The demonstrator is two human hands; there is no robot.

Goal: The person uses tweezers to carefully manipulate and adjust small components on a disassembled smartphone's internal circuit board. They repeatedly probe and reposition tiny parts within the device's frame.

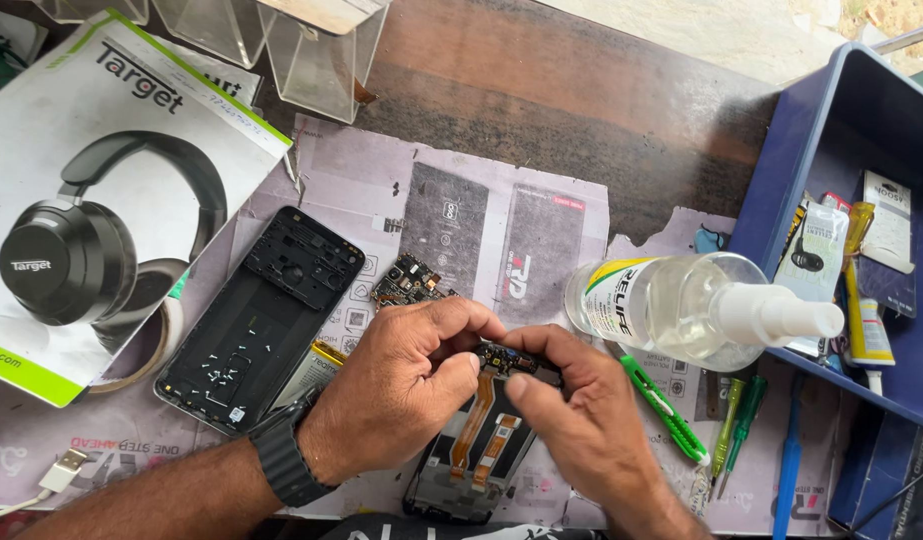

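A white, green-edged headphone box (101, 190) lies far left of the left hand (401, 395), a clear spray bottle with a white, green and yellow label (621, 297) sits just beyond the right hand (571, 410), and small packets (819, 245) stand in the blue tray (831, 140) farther right.

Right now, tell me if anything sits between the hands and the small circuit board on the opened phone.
Nothing visible does. Both the left hand and right hand already pinch the small circuit board above the opened phone.

Both hands, left hand (401, 385) and right hand (571, 405), pinch a small circuit board (503, 358) over an opened phone (476, 450); a phone back cover (261, 320) lies left, a spray bottle (696, 305) right.
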